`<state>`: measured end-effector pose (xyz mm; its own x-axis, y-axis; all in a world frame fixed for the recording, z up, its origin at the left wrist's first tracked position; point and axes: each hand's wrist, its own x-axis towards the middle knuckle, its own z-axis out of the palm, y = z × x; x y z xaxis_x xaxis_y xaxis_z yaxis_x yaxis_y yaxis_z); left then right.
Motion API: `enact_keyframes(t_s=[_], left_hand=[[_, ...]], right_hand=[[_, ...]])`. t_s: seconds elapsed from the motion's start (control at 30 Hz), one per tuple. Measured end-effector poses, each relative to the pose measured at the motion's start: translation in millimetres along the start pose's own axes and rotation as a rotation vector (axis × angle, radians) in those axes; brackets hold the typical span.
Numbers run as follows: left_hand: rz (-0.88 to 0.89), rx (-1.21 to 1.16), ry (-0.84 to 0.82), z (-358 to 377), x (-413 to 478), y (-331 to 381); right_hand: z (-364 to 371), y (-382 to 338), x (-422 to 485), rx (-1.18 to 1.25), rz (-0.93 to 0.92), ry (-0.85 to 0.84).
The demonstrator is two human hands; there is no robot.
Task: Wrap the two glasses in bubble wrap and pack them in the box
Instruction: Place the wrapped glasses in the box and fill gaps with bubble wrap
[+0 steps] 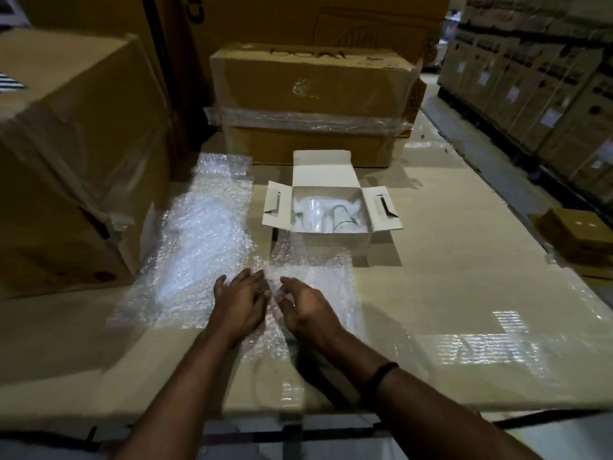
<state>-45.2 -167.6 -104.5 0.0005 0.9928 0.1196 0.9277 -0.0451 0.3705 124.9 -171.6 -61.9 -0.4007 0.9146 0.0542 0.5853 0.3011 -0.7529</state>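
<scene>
1. far out to the left of the left hand stands a big taped carton [66, 154], which is no part of the job.
2. just left of that hand and beyond it lies a large bubble wrap sheet [202, 234], flat on the cardboard top, its near corner reaching the hand.
3. the left hand [240, 303] lies palm down with its fingers straight and close together, resting on wrap. it holds nothing that shows.
4. under and between both hands is a smaller bubble wrap sheet [325, 280], rumpled in the gap between them and running forward to the box.
5. the right hand [306, 307] is cupped, its fingers bent toward the left hand over the rumpled film. i cannot tell whether it pinches the film. a black wristband [384, 371] sits on that wrist.
6. ahead of the right hand, well past the fingertips, sits the white box [331, 242] with its flaps open. inside, amid white packing, is a clear glass [315, 212], with a blurred second round shape just to its right. neither looks bubble wrapped yet.
7. the glass is likely light, brittle and slick, so it is best taken round the body, not by the thin rim, and lifted straight up. the wrap is soft and springy and wants a flat hand pinning it while rolling.
8. far right of the right hand is a small brown box [577, 227].
</scene>
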Motion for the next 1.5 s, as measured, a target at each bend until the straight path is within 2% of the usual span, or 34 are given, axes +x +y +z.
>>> enact_keyframes(t_s=[0.07,0.17,0.2,0.23,0.27,0.33,0.4,0.5,0.57,0.63,0.73,0.87,0.9,0.97,1.03,1.13,1.23,1.37,1.43,1.5], left_hand=[[-0.038,-0.200,0.110,-6,-1,2],[-0.265,-0.754,0.202,-16,1,2],[-0.331,-0.875,0.204,-17,4,1],[-0.336,-0.883,0.192,-18,7,0],[-0.294,-0.784,0.156,-19,12,-2],[-0.194,-0.420,0.081,-15,17,-6],[-0.069,-0.120,0.061,-10,19,-8],[0.064,0.072,-0.042,-9,17,-4],[0.125,0.160,-0.152,-11,16,-4],[0.131,0.186,-0.149,-14,16,-5],[0.119,0.048,-0.045,-12,13,2],[0.183,0.141,-0.243,6,6,15],[0.179,0.155,-0.264,10,5,14],[0.176,0.153,-0.241,13,7,10],[0.179,0.144,-0.189,9,8,9],[0.176,0.128,-0.154,5,8,7],[0.190,0.171,-0.253,5,5,8],[0.195,0.157,-0.239,5,4,15],[0.245,0.144,-0.196,6,4,15],[0.288,0.132,-0.227,5,4,17]], right_hand=[[10,-1,4,-0.012,0.033,-0.070],[14,-2,5,-0.078,-0.005,-0.220],[10,-2,3,-0.123,-0.019,-0.238],[5,-3,3,-0.174,-0.046,-0.209],[-1,-1,2,-0.233,-0.068,-0.149],[-12,12,3,-0.375,-0.048,-0.054],[-19,33,3,-0.525,0.046,-0.075],[-18,58,0,-0.588,0.162,-0.217],[-20,63,-1,-0.571,0.157,-0.223],[-24,65,-1,-0.601,0.137,-0.139],[-28,70,-5,-0.638,0.192,-0.083],[-26,73,-9,-0.580,0.234,-0.106],[-29,70,-8,-0.536,0.245,-0.063],[-40,64,-8,-0.486,0.282,0.156],[-53,61,-12,-0.536,0.407,0.328],[-63,61,-19,-0.609,0.621,0.202],[-61,65,-18,-0.515,0.665,0.128],[-65,64,-13,-0.314,0.653,0.197],[-74,67,-9,-0.140,0.631,0.274],[-87,69,-6,0.034,0.590,0.296]])
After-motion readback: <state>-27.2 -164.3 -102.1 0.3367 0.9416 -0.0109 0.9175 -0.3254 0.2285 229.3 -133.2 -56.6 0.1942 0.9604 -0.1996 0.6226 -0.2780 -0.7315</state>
